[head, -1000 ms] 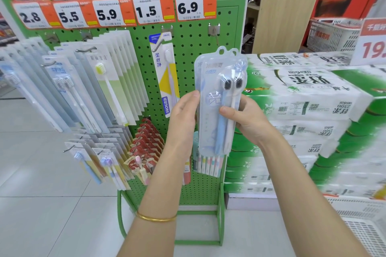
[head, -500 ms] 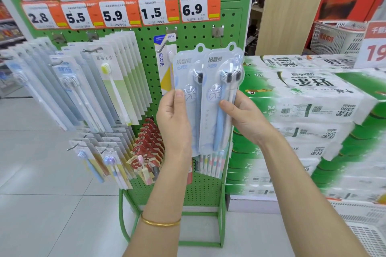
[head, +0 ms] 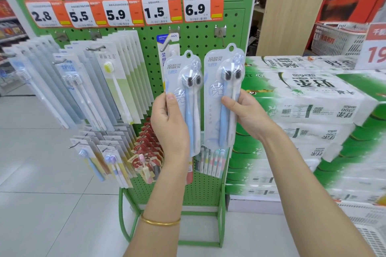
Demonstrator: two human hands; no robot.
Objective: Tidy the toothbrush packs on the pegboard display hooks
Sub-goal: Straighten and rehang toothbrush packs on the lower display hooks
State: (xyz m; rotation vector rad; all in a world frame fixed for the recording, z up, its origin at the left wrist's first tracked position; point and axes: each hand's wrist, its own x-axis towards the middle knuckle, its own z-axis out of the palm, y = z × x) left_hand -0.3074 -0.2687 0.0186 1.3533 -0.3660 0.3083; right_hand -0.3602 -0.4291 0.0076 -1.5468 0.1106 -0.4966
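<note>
Left hand: the left hand [head: 169, 129] pinches the left pack [head: 179, 73] near its left edge, fingers [head: 170, 102] clenched on it, thumb on the front and the rest hidden behind.
Right hand: the right hand [head: 250, 115] grips the right pack [head: 215, 110] at its right edge, thumb laid across the front.
Packs: both are upright with long axes running 6 to 12 o'clock. They are side by side and just apart, hang holes uppermost, held in front of the pegboard [head: 200, 35].
Key relation: the empty hook [head: 220, 31] lies at about 11 o'clock from the right pack's hang hole and about 1 o'clock from the left pack's. The right pack's hole is the nearer, so the right hand looks better placed to hang first.
Next move, as judged: raise the pack toward 12 o'clock and thread its hole over the hook tip.
In the way: a single pack [head: 167, 52] hangs on the neighbouring hook at 10 o'clock, its lower part hidden behind the left pack. An edge could catch there.
Around: full rows of hanging packs [head: 117, 81] at 9 o'clock, price tags [head: 156, 12] at 12, tissue bales [head: 313, 98] at 3, and small pastel packs [head: 211, 162] at 6, behind the held packs' lower ends.
Risk: the hang holes are small, so a tilted pack may miss the hook.
</note>
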